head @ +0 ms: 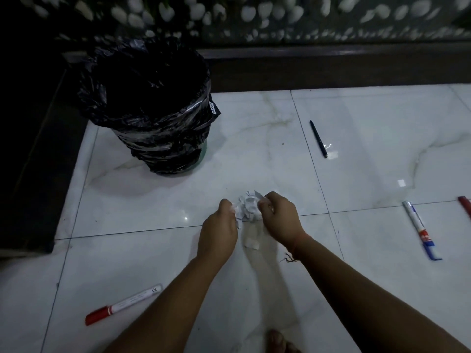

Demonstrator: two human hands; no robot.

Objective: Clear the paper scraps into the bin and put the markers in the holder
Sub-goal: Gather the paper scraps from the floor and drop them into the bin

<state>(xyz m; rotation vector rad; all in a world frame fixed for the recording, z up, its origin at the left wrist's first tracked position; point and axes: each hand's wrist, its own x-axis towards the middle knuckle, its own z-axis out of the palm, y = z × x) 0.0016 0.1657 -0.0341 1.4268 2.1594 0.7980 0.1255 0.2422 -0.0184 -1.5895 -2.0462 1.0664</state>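
Left hand [219, 230] and right hand [279, 216] both have a closed grip on the paper scraps [249, 209], near the bin [153, 110]

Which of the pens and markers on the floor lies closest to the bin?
The slim black pen, alone on the tile right of the bin. The red-capped marker and blue-capped marker lie nearer the person.

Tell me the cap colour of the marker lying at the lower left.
Red cap, on a white-barrelled marker; head view.
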